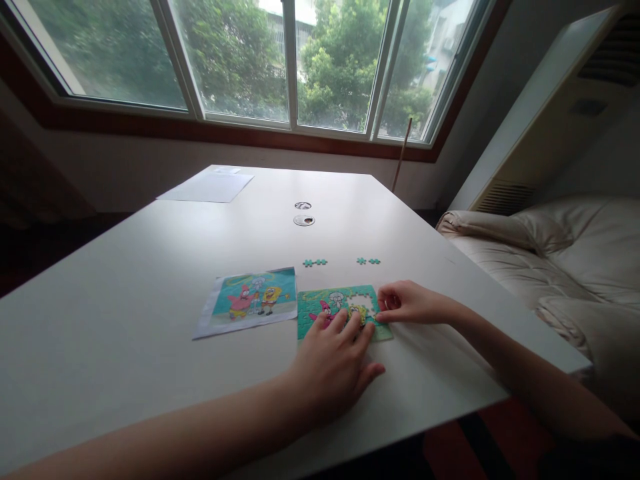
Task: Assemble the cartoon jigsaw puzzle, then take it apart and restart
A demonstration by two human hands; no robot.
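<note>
A jigsaw puzzle (309, 328) with cartoon figures lies on the table, a white gap in its upper right part. My left hand (333, 363) rests across its lower middle, fingers spread and flat, thumb out to the right on the tabletop. At the puzzle's right edge, beside the gap, is my right hand (413, 303) with curled fingers and thumb pressed near the border; whatever sits between them is hidden. Left of the puzzle lies a printed reference picture (255, 297) of the same scene. Beyond it are several loose teal pieces, including a pair (315, 263) and another pair (368, 261).
The white table (125, 320) carries a sheet of paper (205, 187) at its far left corner and two round cable holes (303, 220) near the middle. A beige padded sofa (575, 247) stands to the right. Windows (240, 60) rise behind the table.
</note>
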